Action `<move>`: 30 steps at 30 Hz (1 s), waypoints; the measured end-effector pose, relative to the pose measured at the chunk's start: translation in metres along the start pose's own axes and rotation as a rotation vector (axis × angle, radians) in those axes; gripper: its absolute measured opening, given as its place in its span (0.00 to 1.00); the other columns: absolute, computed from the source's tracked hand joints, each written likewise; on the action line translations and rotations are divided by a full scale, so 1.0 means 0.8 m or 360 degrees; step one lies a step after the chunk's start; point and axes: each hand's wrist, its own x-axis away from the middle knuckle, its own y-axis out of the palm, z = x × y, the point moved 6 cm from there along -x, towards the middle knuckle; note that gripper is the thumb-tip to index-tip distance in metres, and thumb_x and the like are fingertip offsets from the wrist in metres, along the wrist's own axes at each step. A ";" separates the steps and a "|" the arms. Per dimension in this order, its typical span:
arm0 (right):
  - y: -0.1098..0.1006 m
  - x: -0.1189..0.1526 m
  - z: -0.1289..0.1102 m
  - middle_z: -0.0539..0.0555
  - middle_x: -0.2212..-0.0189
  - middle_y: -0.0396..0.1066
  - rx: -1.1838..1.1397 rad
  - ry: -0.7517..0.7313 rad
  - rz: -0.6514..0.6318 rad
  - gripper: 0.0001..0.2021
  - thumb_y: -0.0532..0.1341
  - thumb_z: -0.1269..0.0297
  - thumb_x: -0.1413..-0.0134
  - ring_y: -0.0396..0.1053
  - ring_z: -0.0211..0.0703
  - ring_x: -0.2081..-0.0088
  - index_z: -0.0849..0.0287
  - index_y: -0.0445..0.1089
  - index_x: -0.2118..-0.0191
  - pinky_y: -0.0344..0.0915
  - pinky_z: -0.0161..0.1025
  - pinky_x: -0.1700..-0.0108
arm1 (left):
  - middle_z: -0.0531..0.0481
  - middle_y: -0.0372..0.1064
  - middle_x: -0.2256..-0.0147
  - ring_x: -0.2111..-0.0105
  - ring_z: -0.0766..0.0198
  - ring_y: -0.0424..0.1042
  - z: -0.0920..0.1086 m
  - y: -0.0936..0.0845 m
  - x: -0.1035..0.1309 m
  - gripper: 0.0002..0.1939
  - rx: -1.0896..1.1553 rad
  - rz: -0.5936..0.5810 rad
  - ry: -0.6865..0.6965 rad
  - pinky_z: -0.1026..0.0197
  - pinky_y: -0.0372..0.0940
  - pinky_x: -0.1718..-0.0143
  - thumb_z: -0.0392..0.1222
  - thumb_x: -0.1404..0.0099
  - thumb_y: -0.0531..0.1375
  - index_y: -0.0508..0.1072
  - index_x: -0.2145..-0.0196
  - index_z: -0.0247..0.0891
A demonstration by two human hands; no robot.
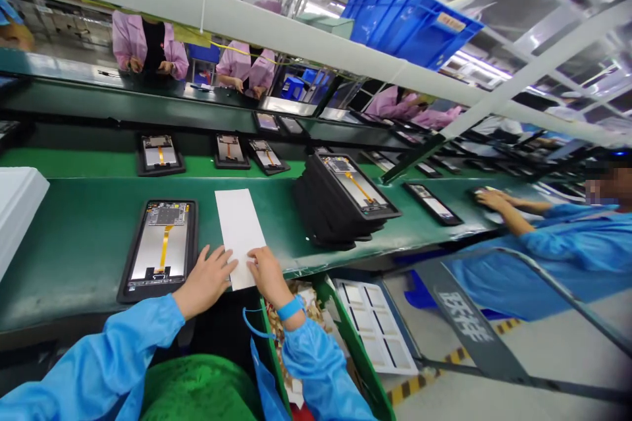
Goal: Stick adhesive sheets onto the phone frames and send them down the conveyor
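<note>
A long white sheet (240, 226) lies on the green bench top in front of me. My left hand (206, 279) rests at its lower left edge, fingers spread. On the sheet's lower right edge is my right hand (268, 273), its thumb and fingertips bent together against the paper; whether it pinches anything is too small to tell. Left of the sheet, an opened tablet (158, 243) with a circuit board and an orange ribbon cable sits in a black tray. To the right stands a tall stack of black trays (328, 210), with another opened tablet (353, 182) on top.
Several tablets in trays (231, 151) stand along the far strip. A white box (17, 210) is at the left edge. Below the bench are a green bin (355, 368) and a white compartment tray (378, 329). At right, a person in blue (567, 250) works at the bench.
</note>
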 end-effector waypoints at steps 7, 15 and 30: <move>-0.002 0.014 -0.003 0.57 0.57 0.67 -0.0052 -0.0121 0.0128 0.14 0.55 0.76 0.43 0.68 0.46 0.57 0.60 0.70 0.53 0.67 0.45 0.51 | 0.41 0.62 0.38 0.37 0.47 0.58 0.005 0.005 -0.001 0.22 -0.0101 -0.0041 -0.0019 0.34 0.48 0.37 0.37 0.32 0.56 0.66 0.41 0.44; -0.039 0.024 -0.031 0.53 0.67 0.69 -0.0253 -0.0188 0.0309 0.06 0.55 0.68 0.38 0.67 0.46 0.62 0.57 0.67 0.66 0.65 0.43 0.56 | 0.39 0.60 0.37 0.36 0.45 0.56 0.005 0.008 -0.001 0.22 -0.0052 -0.0058 -0.0013 0.34 0.45 0.36 0.40 0.31 0.54 0.65 0.40 0.42; 0.082 -0.136 -0.195 0.47 0.71 0.70 -0.1042 -0.0167 0.0018 0.07 0.61 0.61 0.46 0.70 0.40 0.69 0.55 0.64 0.62 0.68 0.37 0.65 | 0.39 0.69 0.52 0.49 0.52 0.66 -0.116 -0.106 0.105 0.18 -0.0030 0.0383 -0.0388 0.40 0.57 0.41 0.30 0.31 0.49 0.70 0.48 0.37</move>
